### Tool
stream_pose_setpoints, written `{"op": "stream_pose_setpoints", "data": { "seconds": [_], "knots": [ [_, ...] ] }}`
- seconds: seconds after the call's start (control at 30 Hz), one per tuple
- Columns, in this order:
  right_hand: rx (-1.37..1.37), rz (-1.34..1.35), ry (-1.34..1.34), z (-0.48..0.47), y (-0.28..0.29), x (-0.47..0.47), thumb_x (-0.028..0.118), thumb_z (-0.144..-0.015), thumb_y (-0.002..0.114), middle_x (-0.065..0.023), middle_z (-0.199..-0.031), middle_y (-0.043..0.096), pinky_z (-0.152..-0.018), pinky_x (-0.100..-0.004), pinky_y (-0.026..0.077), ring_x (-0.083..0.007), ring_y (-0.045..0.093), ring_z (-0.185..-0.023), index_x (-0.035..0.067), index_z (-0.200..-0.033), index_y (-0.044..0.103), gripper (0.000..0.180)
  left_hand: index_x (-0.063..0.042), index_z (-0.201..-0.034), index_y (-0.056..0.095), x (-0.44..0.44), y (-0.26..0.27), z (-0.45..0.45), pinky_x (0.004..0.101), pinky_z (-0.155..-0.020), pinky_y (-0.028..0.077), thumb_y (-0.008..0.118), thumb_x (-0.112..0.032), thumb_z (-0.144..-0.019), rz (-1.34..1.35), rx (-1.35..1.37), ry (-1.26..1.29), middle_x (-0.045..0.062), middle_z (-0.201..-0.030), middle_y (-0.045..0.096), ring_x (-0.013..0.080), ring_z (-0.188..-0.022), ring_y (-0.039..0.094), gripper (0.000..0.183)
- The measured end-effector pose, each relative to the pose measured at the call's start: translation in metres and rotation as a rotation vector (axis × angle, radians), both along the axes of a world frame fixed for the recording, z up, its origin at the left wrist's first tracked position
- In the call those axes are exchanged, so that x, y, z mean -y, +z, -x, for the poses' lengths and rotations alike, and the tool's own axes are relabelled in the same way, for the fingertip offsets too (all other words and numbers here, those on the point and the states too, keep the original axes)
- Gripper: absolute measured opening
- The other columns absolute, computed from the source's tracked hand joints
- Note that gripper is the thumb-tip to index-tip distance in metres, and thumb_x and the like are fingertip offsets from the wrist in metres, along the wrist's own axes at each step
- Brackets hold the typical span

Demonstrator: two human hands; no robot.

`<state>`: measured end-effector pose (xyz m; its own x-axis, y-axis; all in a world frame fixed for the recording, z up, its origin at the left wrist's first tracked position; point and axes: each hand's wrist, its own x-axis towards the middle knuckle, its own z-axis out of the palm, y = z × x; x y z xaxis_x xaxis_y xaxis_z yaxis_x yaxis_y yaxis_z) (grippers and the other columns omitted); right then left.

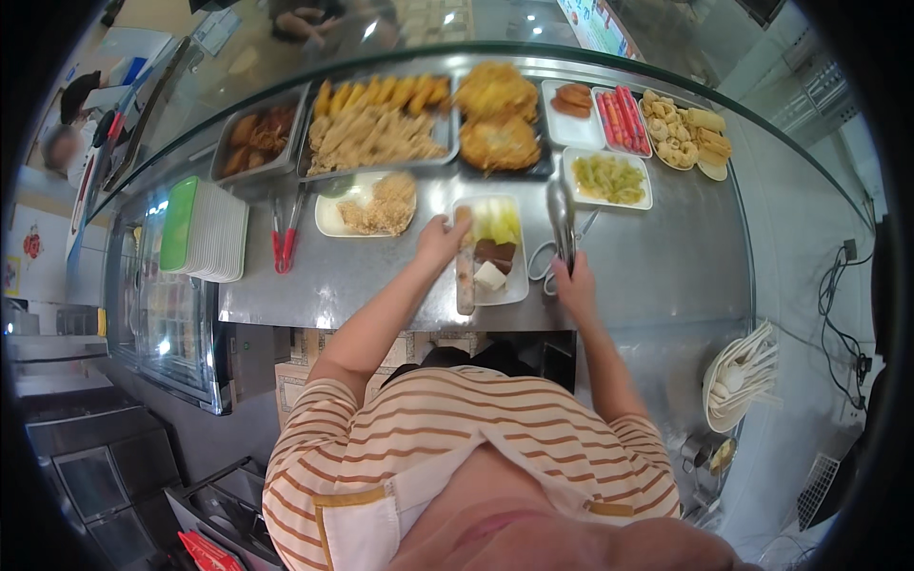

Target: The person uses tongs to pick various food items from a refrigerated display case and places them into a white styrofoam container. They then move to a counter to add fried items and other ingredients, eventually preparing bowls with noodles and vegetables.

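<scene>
My left hand is at the left edge of a white tray, its fingertips at the upper part of a long pale sausage-like stick. The tray also holds cut green-white vegetable pieces, dark brown blocks and a white block. To the right of the tray, my right hand grips metal tongs, which point away from me. Scissors with light grey handles lie on the counter beside and partly under the tongs. Whether the left fingers pinch the stick or the tray rim is unclear.
Behind are trays of fried food, fried patties, red-wrapped sticks and chopped greens. Left stand a plate of fried pieces, red-handled tongs and stacked trays. A glass guard curves along the far side.
</scene>
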<state>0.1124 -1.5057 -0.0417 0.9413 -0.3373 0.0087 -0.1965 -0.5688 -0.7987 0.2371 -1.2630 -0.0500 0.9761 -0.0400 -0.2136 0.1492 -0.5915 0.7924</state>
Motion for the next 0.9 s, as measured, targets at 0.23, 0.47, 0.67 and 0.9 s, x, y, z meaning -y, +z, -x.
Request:
{"op": "stream_pose_setpoints", "data": {
  "seconds": [0.23, 0.47, 0.67, 0.9],
  "knots": [
    [-0.217, 0.556, 0.191, -0.118, 0.055, -0.006, 0.037, -0.084, 0.053, -0.0210, -0.077, 0.062, -0.065, -0.0491, 0.045, -0.0390, 0.060, -0.075, 0.000, -0.094, 0.049, 0.038, -0.002, -0.089, 0.065, -0.162, 0.104, 0.033, 0.0232, -0.067, 0.044, 0.061, -0.018, -0.084, 0.139, 0.463, 0.218, 0.001, -0.079, 0.062, 0.0096, -0.072, 0.056, 0.017],
    [-0.191, 0.354, -0.040, -0.056, 0.015, 0.014, 0.038, -0.084, 0.053, -0.0221, -0.078, 0.062, -0.066, -0.0484, 0.045, -0.0409, 0.059, -0.079, 0.000, -0.097, 0.049, 0.040, 0.000, -0.107, 0.059, -0.477, 0.170, 0.020, 0.0368, -0.079, 0.046, 0.058, -0.040, -0.083, -0.729, 0.791, 0.924, 0.016, -0.098, 0.063, 0.0281, -0.089, 0.060, 0.047],
    [-0.226, 0.488, 0.200, -0.101, 0.062, -0.096, 0.038, -0.082, 0.055, -0.0208, -0.080, 0.063, -0.069, -0.0446, 0.047, -0.0377, 0.061, -0.077, 0.001, -0.100, 0.050, 0.041, 0.001, -0.118, 0.053, -0.624, 0.123, -0.033, 0.0398, -0.092, 0.039, 0.061, -0.061, -0.069, -0.657, 0.387, 0.865, 0.026, -0.117, 0.053, 0.0367, -0.109, 0.051, 0.078],
    [-0.352, 0.520, 0.418, -0.156, 0.094, -0.213, 0.032, -0.083, 0.055, -0.0207, -0.089, 0.063, -0.076, -0.0414, 0.047, -0.0351, 0.061, -0.086, -0.002, -0.098, 0.048, 0.038, -0.003, -0.101, 0.062, -0.643, 0.094, -0.062, 0.0413, -0.078, 0.046, 0.072, -0.042, -0.066, -0.551, 0.376, 0.791, 0.021, -0.096, 0.063, 0.0336, -0.091, 0.060, 0.054]
  ]
}}
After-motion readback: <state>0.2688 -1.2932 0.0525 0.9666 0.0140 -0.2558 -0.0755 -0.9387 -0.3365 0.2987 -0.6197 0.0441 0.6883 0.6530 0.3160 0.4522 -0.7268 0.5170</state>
